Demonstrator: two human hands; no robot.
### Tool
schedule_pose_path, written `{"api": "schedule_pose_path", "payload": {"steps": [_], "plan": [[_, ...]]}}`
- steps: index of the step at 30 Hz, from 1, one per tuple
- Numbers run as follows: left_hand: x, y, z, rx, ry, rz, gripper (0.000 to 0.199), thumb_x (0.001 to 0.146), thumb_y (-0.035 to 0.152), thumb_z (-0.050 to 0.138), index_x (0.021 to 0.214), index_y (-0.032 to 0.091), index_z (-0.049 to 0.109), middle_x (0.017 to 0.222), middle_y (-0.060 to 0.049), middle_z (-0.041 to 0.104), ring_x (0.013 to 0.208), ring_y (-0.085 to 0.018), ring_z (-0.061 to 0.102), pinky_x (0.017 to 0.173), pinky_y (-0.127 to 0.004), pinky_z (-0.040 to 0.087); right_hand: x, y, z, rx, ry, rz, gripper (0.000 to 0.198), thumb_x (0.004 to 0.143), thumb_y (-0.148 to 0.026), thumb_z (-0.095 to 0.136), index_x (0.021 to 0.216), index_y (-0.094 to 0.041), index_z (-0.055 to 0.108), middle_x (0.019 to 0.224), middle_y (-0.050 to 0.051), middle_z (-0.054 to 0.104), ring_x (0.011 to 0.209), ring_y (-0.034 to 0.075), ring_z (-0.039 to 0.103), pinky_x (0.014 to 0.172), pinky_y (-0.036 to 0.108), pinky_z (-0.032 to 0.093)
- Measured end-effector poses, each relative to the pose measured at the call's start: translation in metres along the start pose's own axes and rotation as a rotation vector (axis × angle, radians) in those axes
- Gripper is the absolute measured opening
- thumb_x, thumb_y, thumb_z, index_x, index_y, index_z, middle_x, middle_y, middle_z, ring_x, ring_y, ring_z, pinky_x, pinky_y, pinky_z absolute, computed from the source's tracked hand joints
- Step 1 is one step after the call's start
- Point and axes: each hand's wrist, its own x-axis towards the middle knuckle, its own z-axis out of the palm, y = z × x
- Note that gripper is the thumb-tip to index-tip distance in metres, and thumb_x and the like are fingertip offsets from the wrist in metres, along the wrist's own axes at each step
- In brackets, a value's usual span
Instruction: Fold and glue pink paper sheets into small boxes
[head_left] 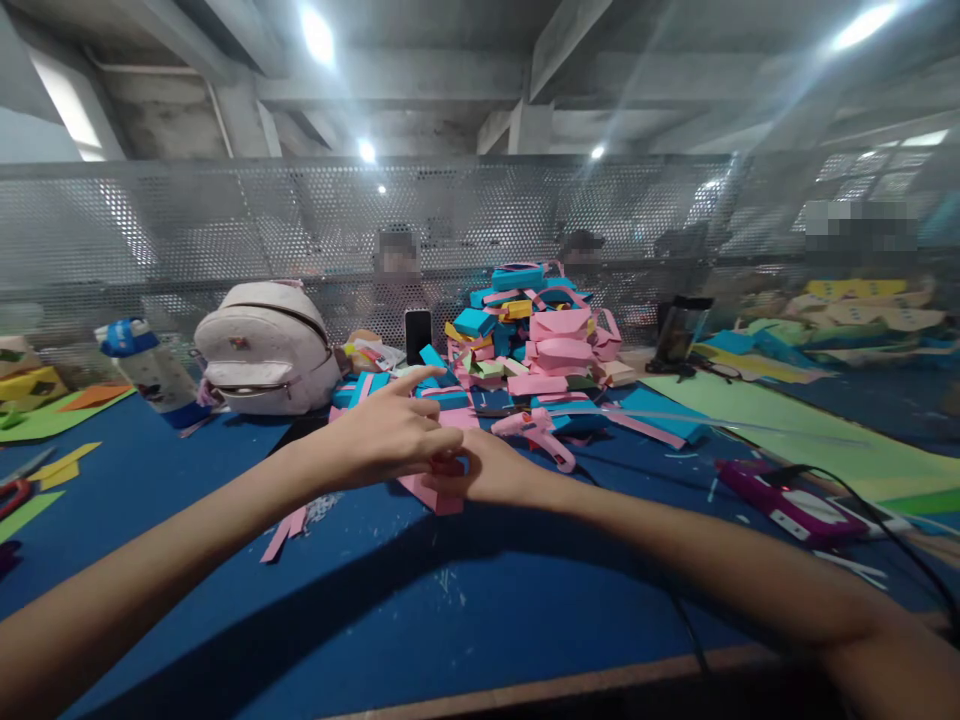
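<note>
Standing by this blue counter (187,475), and the person's got both hands up close together near the middle. The right hand (487,470) has its fingers closed on a small pink paper box (442,500), just above or on the counter, can't tell which. The left hand (394,428) meets it from the left, index finger poking out and the others curled; honestly can't tell if it's gripping the box too. Pink glue gun (536,430) sits just right of them, with a big heap of pink, blue and yellow paper pieces (559,350) beyond it. Far left there's a white backpack (259,355), with a phone (418,335) propped upright to its right. A purple gadget (787,508) with a cable lies over on the right.
</note>
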Motion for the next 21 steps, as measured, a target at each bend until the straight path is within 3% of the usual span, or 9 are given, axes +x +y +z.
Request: {"api": "schedule_pose_path", "payload": {"steps": [4, 7, 9, 11, 14, 16, 18, 21], "plan": [[-0.004, -0.012, -0.005, -0.3, -0.049, -0.122, 0.014, 0.087, 0.028, 0.063, 0.098, 0.021, 0.061, 0.081, 0.0, 0.069, 0.08, -0.017, 0.065, 0.108, -0.049, 0.034, 0.0, 0.0, -0.006, -0.02, -0.032, -0.075, 0.024, 0.084, -0.031, 0.063, 0.068, -0.014, 0.063, 0.067, 0.002, 0.062, 0.063, 0.014, 0.054, 0.059, 0.025, 0.035], [-0.013, -0.02, 0.002, -0.68, 0.006, -0.279, 0.04, 0.079, 0.024, 0.071, 0.116, 0.02, 0.055, 0.105, -0.006, 0.069, 0.097, -0.019, 0.064, 0.092, -0.038, 0.048, -0.003, -0.001, -0.009, -0.037, -0.071, -0.137, 0.03, 0.085, -0.029, 0.062, 0.058, -0.015, 0.058, 0.062, -0.001, 0.055, 0.063, 0.013, 0.051, 0.062, 0.026, 0.035], [-0.02, -0.025, 0.01, -0.868, 0.08, -0.352, 0.061, 0.076, 0.022, 0.072, 0.13, 0.02, 0.046, 0.117, -0.011, 0.065, 0.105, -0.02, 0.062, 0.09, -0.036, 0.049, -0.005, -0.001, -0.011, -0.059, -0.072, -0.18, 0.033, 0.087, -0.031, 0.061, 0.058, -0.016, 0.057, 0.063, -0.001, 0.053, 0.066, 0.013, 0.051, 0.067, 0.027, 0.036], [-0.027, -0.027, 0.017, -0.942, 0.084, -0.406, 0.065, 0.073, 0.023, 0.074, 0.132, 0.02, 0.045, 0.119, -0.011, 0.065, 0.107, -0.021, 0.061, 0.089, -0.037, 0.049, -0.006, 0.0, -0.011, -0.09, -0.066, -0.232, 0.035, 0.089, -0.034, 0.059, 0.06, -0.016, 0.058, 0.065, -0.001, 0.052, 0.069, 0.014, 0.052, 0.074, 0.029, 0.037], [-0.036, -0.028, 0.021, -0.956, -0.019, -0.463, 0.036, 0.075, 0.027, 0.074, 0.108, 0.017, 0.064, 0.097, -0.006, 0.072, 0.085, -0.018, 0.065, 0.069, -0.027, 0.05, -0.009, 0.002, -0.012, -0.123, -0.064, -0.277, 0.035, 0.089, -0.037, 0.061, 0.061, -0.016, 0.059, 0.068, -0.001, 0.055, 0.073, 0.014, 0.053, 0.082, 0.032, 0.036], [-0.038, -0.028, 0.02, -0.962, -0.088, -0.478, 0.02, 0.078, 0.032, 0.071, 0.086, 0.014, 0.07, 0.073, -0.002, 0.07, 0.061, -0.013, 0.061, 0.051, -0.02, 0.043, -0.01, 0.003, -0.013, -0.135, -0.074, -0.276, 0.034, 0.087, -0.037, 0.064, 0.061, -0.016, 0.059, 0.071, 0.0, 0.057, 0.076, 0.015, 0.054, 0.085, 0.033, 0.036], [-0.037, -0.028, 0.016, -0.973, -0.149, -0.481, 0.024, 0.08, 0.035, 0.069, 0.074, 0.013, 0.071, 0.057, 0.0, 0.065, 0.048, -0.01, 0.053, 0.043, -0.019, 0.036, -0.011, 0.003, -0.014, -0.135, -0.088, -0.277, 0.033, 0.086, -0.037, 0.067, 0.061, -0.016, 0.06, 0.072, 0.0, 0.059, 0.078, 0.016, 0.055, 0.086, 0.033, 0.035], [-0.03, -0.034, 0.008, -0.982, -0.224, -0.457, 0.022, 0.079, 0.035, 0.07, 0.074, 0.014, 0.075, 0.057, 0.0, 0.065, 0.05, -0.011, 0.056, 0.045, -0.019, 0.039, -0.011, 0.002, -0.015, -0.066, -0.141, -0.267, 0.029, 0.085, -0.035, 0.066, 0.062, -0.016, 0.065, 0.07, 0.001, 0.062, 0.08, 0.017, 0.056, 0.083, 0.031, 0.037]]}}
